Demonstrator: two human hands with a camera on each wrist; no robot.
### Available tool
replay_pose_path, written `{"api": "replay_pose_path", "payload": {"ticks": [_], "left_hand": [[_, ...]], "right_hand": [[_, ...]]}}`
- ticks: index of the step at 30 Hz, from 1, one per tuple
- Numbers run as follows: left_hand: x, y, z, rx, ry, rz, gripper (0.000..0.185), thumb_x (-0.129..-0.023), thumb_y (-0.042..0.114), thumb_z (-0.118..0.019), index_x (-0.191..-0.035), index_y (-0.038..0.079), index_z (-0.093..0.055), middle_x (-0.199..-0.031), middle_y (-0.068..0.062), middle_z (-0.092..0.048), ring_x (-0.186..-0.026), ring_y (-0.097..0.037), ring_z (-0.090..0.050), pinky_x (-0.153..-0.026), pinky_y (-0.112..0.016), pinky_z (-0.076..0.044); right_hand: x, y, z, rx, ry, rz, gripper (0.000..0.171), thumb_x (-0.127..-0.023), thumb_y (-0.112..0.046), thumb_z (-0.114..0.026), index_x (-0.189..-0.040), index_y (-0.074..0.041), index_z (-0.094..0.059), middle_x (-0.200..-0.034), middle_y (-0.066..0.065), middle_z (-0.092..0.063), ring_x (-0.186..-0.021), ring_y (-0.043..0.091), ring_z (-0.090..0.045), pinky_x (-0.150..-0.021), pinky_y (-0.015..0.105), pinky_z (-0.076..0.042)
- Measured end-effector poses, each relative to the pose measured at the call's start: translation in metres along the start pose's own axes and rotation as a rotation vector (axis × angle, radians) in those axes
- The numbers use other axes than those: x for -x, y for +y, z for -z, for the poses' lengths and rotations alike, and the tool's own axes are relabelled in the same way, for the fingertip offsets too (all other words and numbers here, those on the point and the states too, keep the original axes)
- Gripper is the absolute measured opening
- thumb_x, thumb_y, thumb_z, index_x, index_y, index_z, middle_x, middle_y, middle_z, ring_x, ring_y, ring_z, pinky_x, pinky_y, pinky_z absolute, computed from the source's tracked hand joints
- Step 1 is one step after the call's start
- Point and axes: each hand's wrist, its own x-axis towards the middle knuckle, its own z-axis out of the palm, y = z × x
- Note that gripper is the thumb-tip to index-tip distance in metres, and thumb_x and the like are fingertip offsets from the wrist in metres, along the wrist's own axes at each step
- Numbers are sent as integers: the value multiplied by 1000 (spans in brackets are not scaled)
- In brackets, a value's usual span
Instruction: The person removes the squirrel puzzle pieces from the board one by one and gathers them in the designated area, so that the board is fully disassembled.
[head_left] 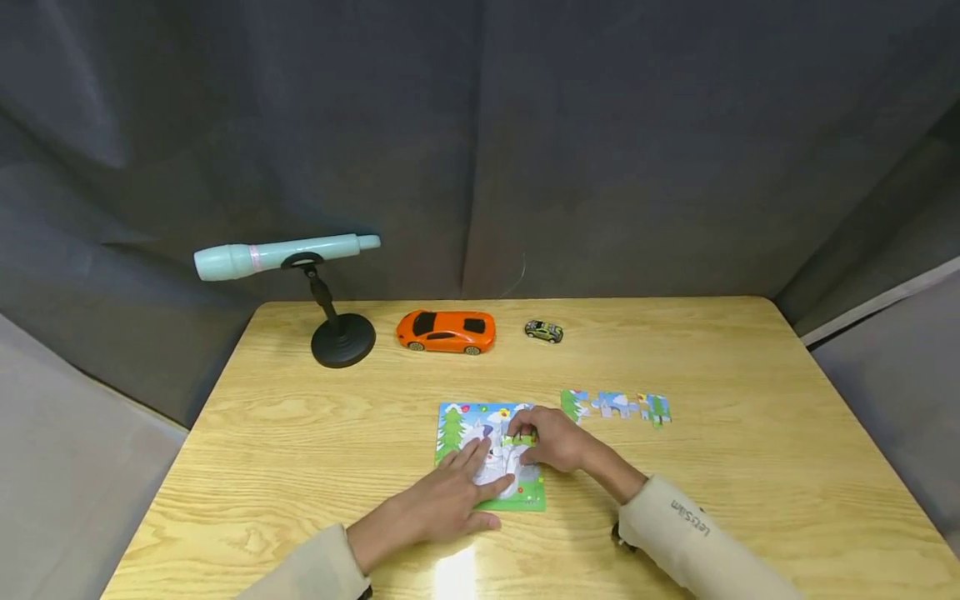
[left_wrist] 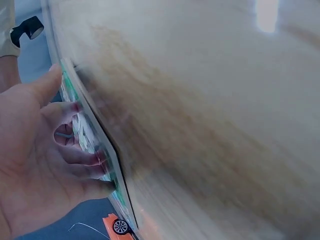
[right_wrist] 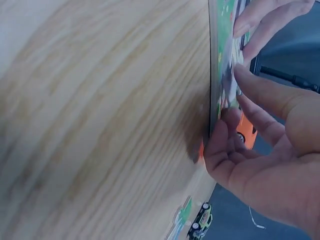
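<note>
A jigsaw puzzle (head_left: pixel 450 425) with a white cartoon animal, a tree and green ground lies in a flat board on the table. My left hand (head_left: pixel 450 500) rests on its left and lower part, fingers spread and fairly straight, fingertips on the picture. Over the puzzle's right side, my right hand (head_left: pixel 557 437) pinches a puzzle piece (head_left: pixel 516 440) between thumb and curled fingers, low at the board's surface. The right wrist view shows the thumb and fingertips of this hand (right_wrist: pixel 270 145) right at the picture, hiding much of the piece.
Several loose puzzle pieces (head_left: pixel 617 405) lie right of the board. Farther back are an orange toy car (head_left: pixel 447 332), a small patterned toy car (head_left: pixel 543 331) and a light-blue microphone (head_left: pixel 292 253) on a black stand (head_left: pixel 342 340). A dark curtain (head_left: pixel 600 150) hangs behind the table.
</note>
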Motion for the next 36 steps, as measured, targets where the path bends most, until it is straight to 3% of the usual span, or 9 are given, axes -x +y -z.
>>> {"api": "replay_pose_path", "payload": {"ticks": [4,9,18,24,33,36], "left_hand": [[0,0,0,12,12,-2,60,-93,57,-41,-147,31,-34,-156,-26,-12,-145,-40,-14,-112,-53,-29],[-1,-1,1,30,-2,-5,60,-93,57,-41,-147,32,-33,-157,-25,-11,-146,-38,-13,-113,-53,-28],[-3,-1,3,-11,-11,0,58,-94,56,-42,-147,33,-33,-156,-26,-14,-145,-38,-16,-112,-52,-30],[-1,0,4,-2,-15,2,57,-94,54,-44,-147,33,-34,-155,-26,-16,-145,-39,-18,-111,-53,-31],[-2,1,4,-30,-9,3,58,-94,54,-44,-146,33,-34,-155,-26,-17,-144,-39,-19,-110,-52,-33],[-2,1,6,-29,-14,1,58,-94,54,-44,-147,33,-34,-155,-26,-16,-144,-39,-19,-110,-52,-33]], "right_hand": [[0,2,5,-3,-12,55,16,-86,1,-63,-99,-9,-64,-87,6,-61,-78,14,-51,-67,22,-42],[-1,7,8,-41,-35,68,17,-91,2,-53,-98,-9,-64,-78,6,-58,-67,10,-46,-61,21,-39],[-1,3,14,-82,-80,47,15,-93,-1,-51,-97,-9,-63,-69,2,-52,-59,9,-42,-56,20,-36],[0,2,15,-89,-80,82,15,-92,1,-52,-96,-8,-64,-77,6,-60,-63,8,-45,-58,19,-40],[3,-10,31,-40,-17,98,15,-93,-2,-54,-96,-10,-66,-74,-1,-55,-63,8,-46,-58,20,-41],[8,-9,43,-40,-1,102,16,-94,-3,-53,-98,-11,-66,-81,1,-60,-69,9,-51,-61,21,-45]]}}
